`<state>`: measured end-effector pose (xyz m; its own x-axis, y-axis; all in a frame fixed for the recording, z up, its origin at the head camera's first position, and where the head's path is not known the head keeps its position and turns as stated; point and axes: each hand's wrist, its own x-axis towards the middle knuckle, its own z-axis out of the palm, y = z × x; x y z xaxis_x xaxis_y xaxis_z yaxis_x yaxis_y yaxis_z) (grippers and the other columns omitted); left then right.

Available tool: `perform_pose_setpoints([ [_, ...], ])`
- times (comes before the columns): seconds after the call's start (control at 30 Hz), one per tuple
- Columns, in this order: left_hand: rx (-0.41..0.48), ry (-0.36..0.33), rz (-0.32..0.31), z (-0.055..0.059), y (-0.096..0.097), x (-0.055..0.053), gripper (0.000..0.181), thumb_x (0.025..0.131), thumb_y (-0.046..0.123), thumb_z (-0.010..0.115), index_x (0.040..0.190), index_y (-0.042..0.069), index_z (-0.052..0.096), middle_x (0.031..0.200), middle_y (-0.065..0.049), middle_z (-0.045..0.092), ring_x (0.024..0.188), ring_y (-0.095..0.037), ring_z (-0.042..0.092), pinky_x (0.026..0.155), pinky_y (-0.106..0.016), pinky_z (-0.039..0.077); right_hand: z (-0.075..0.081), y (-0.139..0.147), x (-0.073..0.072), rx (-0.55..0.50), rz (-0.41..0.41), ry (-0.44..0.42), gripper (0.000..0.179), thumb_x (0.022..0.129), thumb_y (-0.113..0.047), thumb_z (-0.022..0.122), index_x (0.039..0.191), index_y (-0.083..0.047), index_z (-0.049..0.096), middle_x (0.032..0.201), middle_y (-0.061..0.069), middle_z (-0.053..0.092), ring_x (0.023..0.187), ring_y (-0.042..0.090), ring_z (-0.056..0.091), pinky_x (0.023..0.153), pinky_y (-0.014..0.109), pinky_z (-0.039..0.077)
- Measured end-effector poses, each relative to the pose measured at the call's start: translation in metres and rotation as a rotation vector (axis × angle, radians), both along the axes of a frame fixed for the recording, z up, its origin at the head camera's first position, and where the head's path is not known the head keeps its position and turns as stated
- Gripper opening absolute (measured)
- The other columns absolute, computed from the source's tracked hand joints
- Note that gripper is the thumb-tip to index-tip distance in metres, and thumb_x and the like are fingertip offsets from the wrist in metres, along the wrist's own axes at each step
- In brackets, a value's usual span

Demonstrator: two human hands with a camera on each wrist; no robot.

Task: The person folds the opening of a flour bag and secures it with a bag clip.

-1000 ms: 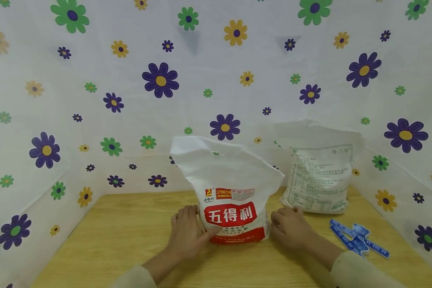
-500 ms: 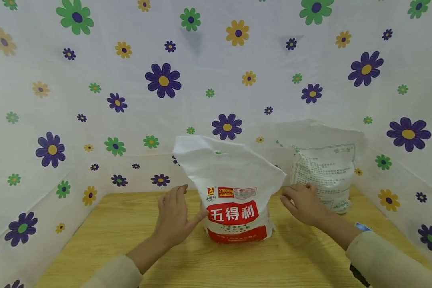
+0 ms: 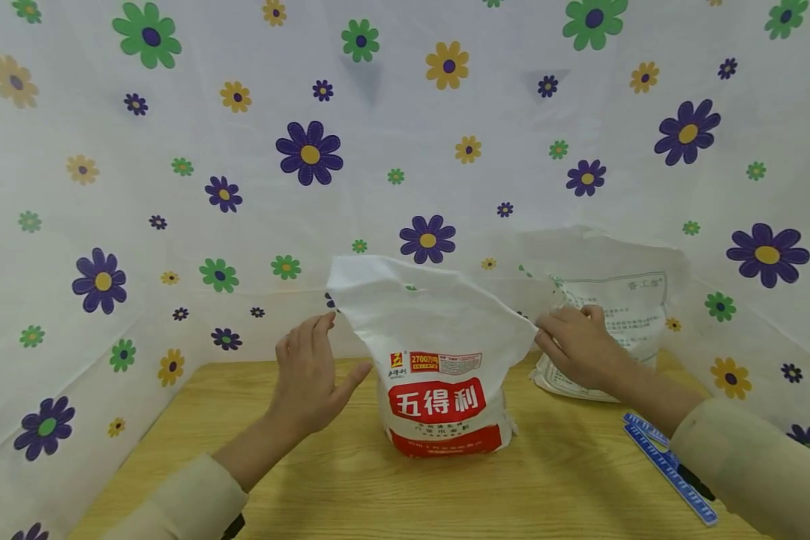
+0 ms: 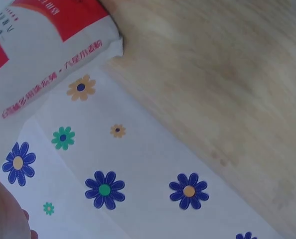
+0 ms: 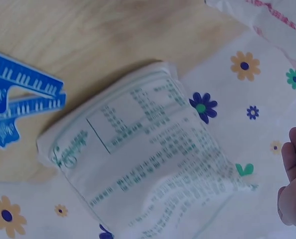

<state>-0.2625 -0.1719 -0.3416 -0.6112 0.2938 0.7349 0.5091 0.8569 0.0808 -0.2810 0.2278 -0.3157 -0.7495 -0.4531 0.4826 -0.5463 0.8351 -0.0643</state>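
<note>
A white flour bag (image 3: pixel 439 322) with red printed panels stands upright on the wooden table, its loose top corners flaring to both sides. My left hand (image 3: pixel 307 375) is at its left, thumb spread apart from the fingers, holding nothing. In the left wrist view, part of that hand (image 4: pixel 8 214) shows at the lower left, below the bag's printed side (image 4: pixel 53 59). On the other side, my right hand (image 3: pixel 580 345) has its fingertips right at the bag's right top corner. The right wrist view shows this hand (image 5: pixel 295 184) at the right edge, fingers loosely bent.
Behind my right hand stands a second white bag (image 3: pixel 637 300) with green print. Blue flat ruler-like pieces (image 3: pixel 671 472) lie on the table (image 3: pixel 310 487) at the right, partly under the right sleeve (image 3: pixel 729 450). A flower-patterned white cloth (image 3: pixel 378 112) surrounds the table.
Both hands have left the lower sides of the flour bag and risen, the left outward, the right to its top corner. The bag stands where it was.
</note>
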Motion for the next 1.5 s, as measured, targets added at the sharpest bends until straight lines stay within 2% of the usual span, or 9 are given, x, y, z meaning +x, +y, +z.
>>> perform_pose_setpoints([
  [0.13,-0.004,0.032,0.001,0.019,-0.002,-0.002,0.098,0.094,0.076,0.023,0.141,-0.009,0.034,0.135,-0.026,0.041,0.122,-0.041,0.037,0.095,-0.057,0.026,0.016,0.003,-0.001,-0.016,0.002,0.000,0.023,0.106,-0.018,0.043,0.104,-0.011,0.065,0.100,0.005,0.067,0.102,0.028,0.058,0.095,0.060,0.024],
  [0.47,-0.029,0.131,-0.039,0.063,-0.001,-0.007,0.095,0.095,0.075,0.025,0.142,-0.007,0.036,0.136,-0.026,0.043,0.122,-0.041,0.038,0.093,-0.057,0.025,0.041,0.000,-0.001,-0.028,-0.004,0.009,0.025,0.107,-0.021,0.040,0.105,-0.011,0.063,0.097,0.006,0.067,0.100,0.030,0.055,0.097,0.059,0.023],
  [0.73,-0.095,0.087,-0.053,0.087,0.022,-0.011,0.096,0.093,0.078,0.019,0.144,-0.001,0.035,0.139,-0.023,0.039,0.129,-0.039,0.033,0.103,-0.059,0.022,0.052,-0.008,0.000,-0.050,0.022,0.013,0.029,0.107,-0.023,0.038,0.110,-0.010,0.064,0.111,0.012,0.069,0.108,0.032,0.055,0.101,0.060,0.021],
  [0.93,-0.087,0.076,-0.099,0.110,0.049,-0.012,0.088,0.095,0.075,0.013,0.135,0.003,0.045,0.141,-0.018,0.040,0.132,-0.035,0.034,0.106,-0.059,0.021,0.050,-0.025,0.000,-0.055,0.050,0.008,0.027,0.106,-0.024,0.040,0.108,-0.011,0.063,0.107,0.008,0.068,0.110,0.032,0.054,0.101,0.060,0.021],
  [1.1,-0.062,0.026,-0.112,0.129,0.072,-0.011,0.066,0.101,0.061,0.030,0.131,0.006,0.049,0.144,-0.016,0.042,0.137,-0.032,0.034,0.109,-0.058,0.019,0.044,-0.037,-0.001,-0.035,0.080,0.062,0.025,0.105,-0.026,0.043,0.105,-0.014,0.064,0.101,0.005,0.068,0.106,0.029,0.056,0.101,0.060,0.024],
  [1.23,-0.116,-0.042,-0.079,0.134,0.086,-0.013,0.054,0.102,0.051,0.041,0.134,0.008,0.051,0.147,-0.014,0.045,0.141,-0.031,0.034,0.114,-0.055,0.022,0.035,-0.043,-0.002,-0.021,0.089,0.119,0.023,0.105,-0.028,0.045,0.103,-0.015,0.064,0.098,0.004,0.067,0.101,0.027,0.057,0.097,0.056,0.028],
  [1.37,-0.269,-0.096,-0.047,0.130,0.089,-0.019,0.057,0.102,0.053,0.043,0.136,0.008,0.053,0.145,-0.013,0.049,0.139,-0.031,0.039,0.117,-0.050,0.028,0.026,-0.048,-0.003,0.041,0.065,0.176,0.022,0.104,-0.032,0.047,0.098,-0.015,0.061,0.087,0.001,0.061,0.092,0.023,0.054,0.092,0.051,0.031],
  [1.43,-0.363,-0.086,-0.045,0.128,0.087,-0.022,0.057,0.101,0.055,0.044,0.131,0.008,0.056,0.137,-0.012,0.056,0.131,-0.031,0.047,0.113,-0.048,0.035,0.024,-0.049,-0.004,0.080,0.047,0.216,0.022,0.103,-0.034,0.051,0.094,-0.015,0.059,0.080,0.000,0.056,0.086,0.022,0.051,0.088,0.047,0.030],
  [1.5,-0.452,-0.032,-0.044,0.126,0.083,-0.025,0.057,0.099,0.057,0.047,0.124,0.008,0.060,0.125,-0.011,0.062,0.121,-0.030,0.053,0.107,-0.045,0.042,0.023,-0.049,-0.005,0.119,0.034,0.258,0.024,0.102,-0.036,0.054,0.090,-0.015,0.057,0.075,-0.001,0.051,0.082,0.021,0.049,0.085,0.046,0.029],
])
